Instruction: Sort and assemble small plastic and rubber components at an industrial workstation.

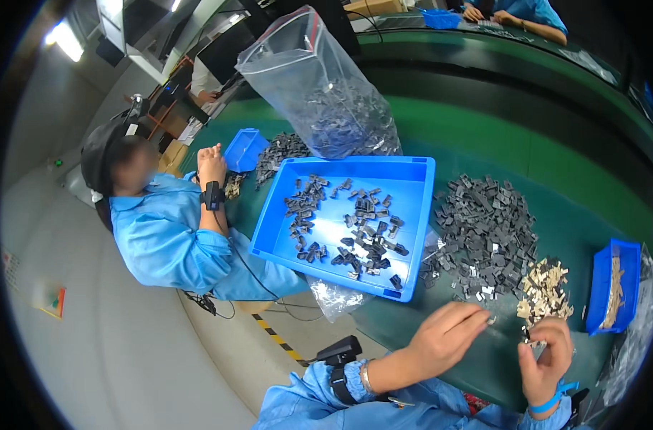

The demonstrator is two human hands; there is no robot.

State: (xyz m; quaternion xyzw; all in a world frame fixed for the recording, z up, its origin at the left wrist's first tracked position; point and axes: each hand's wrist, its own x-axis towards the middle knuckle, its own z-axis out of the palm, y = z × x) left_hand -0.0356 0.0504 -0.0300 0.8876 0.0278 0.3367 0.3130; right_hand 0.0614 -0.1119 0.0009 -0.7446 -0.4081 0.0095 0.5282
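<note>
My left hand [444, 337] is closed in a pinch, with a small pale piece [491, 320] at its fingertips. Just to its right, my right hand [548, 355] pinches a small dark part [525, 334] between thumb and fingers. The two hands are apart, over the near edge of the green table. Beyond them lies a heap of small dark grey plastic parts [487, 229]. A smaller pile of cream-coloured pieces [545, 290] touches its near right side, close to my right hand.
A large blue tray [430, 215] with scattered dark parts stands left of the heap. Behind it is a clear bag [326, 93] of parts. A small blue bin [598, 287] holds cream pieces at right. A co-worker [176, 236] sits at left beside another blue bin [245, 149].
</note>
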